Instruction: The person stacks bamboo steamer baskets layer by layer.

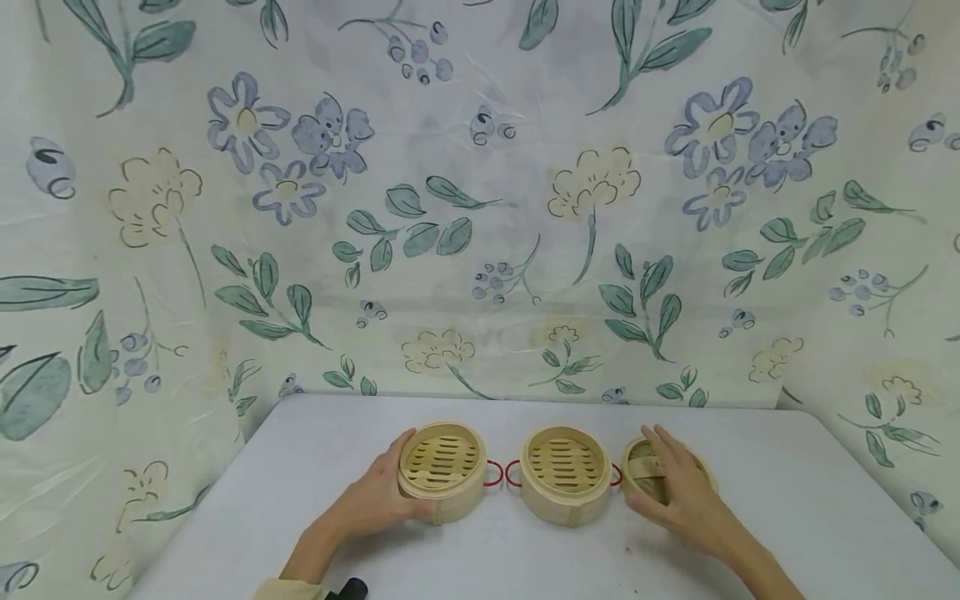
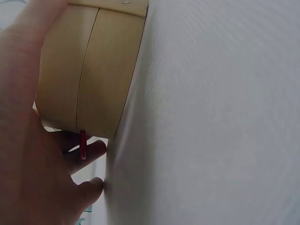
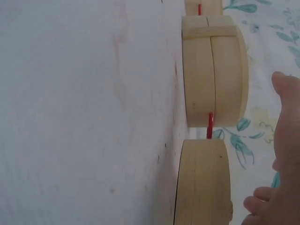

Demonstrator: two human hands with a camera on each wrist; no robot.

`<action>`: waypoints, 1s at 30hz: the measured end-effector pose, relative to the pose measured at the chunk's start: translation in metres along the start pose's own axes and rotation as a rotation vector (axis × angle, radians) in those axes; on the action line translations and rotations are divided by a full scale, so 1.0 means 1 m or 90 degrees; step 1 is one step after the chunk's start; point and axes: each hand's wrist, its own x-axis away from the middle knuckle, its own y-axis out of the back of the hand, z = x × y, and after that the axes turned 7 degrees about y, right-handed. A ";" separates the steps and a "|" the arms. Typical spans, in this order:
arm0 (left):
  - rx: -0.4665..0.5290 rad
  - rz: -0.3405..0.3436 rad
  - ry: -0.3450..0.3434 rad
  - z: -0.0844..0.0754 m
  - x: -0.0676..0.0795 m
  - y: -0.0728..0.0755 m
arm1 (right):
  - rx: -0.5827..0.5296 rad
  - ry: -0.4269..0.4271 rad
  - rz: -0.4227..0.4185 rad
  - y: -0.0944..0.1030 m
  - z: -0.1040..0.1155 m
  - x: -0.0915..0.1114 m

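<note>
My left hand point(image 1: 375, 496) grips the left bamboo steamer basket point(image 1: 461, 502), thumb along its front wall and fingers round its outer side. The basket's wall point(image 2: 93, 70) and a red loop handle point(image 2: 83, 145) show in the left wrist view. Over a round bamboo lid point(image 1: 643, 468) with a woven strap on top hovers my right hand point(image 1: 686, 500). In the right wrist view the thumb and fingers stand spread, apart from the lid point(image 3: 204, 183). Between the two hands sits a second steamer basket point(image 1: 551, 504) with a slatted floor and red side handles.
All three pieces stand in a row on a white table point(image 1: 480, 567). Behind it hangs a floral cloth point(image 1: 480, 250), with more of it at both sides. A dark object point(image 1: 352, 589) shows by the left sleeve point(image 1: 288, 590).
</note>
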 end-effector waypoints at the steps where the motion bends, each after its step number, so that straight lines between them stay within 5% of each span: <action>1: 0.002 0.001 0.000 -0.001 0.000 0.000 | -0.010 -0.003 0.004 -0.001 0.001 0.000; 30: 0.019 0.008 0.005 -0.002 0.001 0.002 | -0.113 0.045 0.052 -0.031 0.015 -0.020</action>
